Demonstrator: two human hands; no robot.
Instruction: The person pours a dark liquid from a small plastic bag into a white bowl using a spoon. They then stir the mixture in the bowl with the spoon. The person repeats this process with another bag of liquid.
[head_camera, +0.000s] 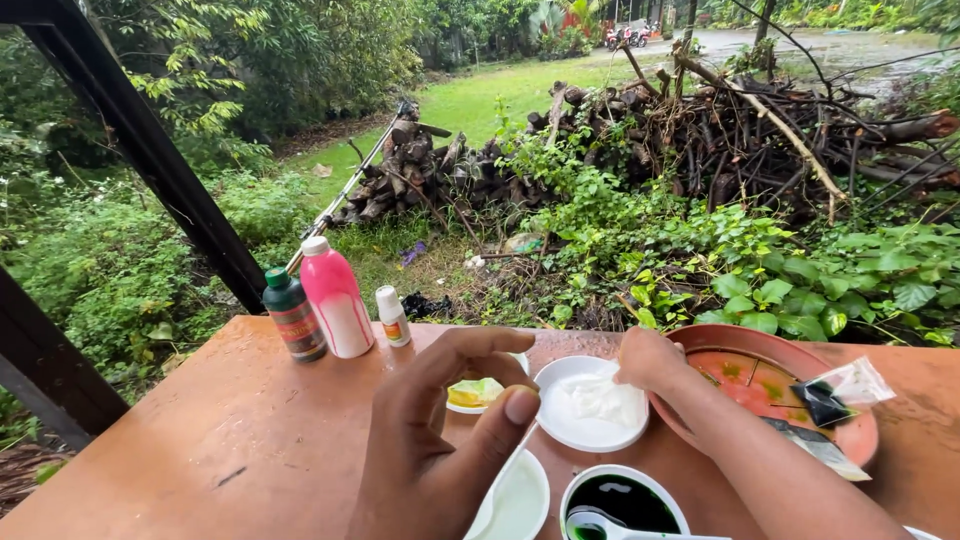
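Right hand (648, 362): fingers pinched down into the white bowl (590, 405), on the white stuff inside, looks like a wad of cotton or paste, can't tell which. Bowl sits mid-table, right under that hand, so the reach is short.

Left hand (440, 440): raised near the camera, thumb and fingers curled in a loose C, empty. Nothing gripped.

Around the hands: small dish with yellow-green liquid (477, 393) just left of the white bowl, a white dish (515, 500) near edge below the left hand, a cup of dark green liquid (622, 500) with a white spoon (610, 525) in it. Everything is clustered within arm's length.

Right: reddish clay saucer (860, 440) holding torn plastic sachets (840, 390), apparently a scrap tray.

Far left corner of the orange table (200, 440): dark green bottle (294, 315), pink bottle (336, 298), small white bottle (392, 316), upright, capped, parked out of the way.
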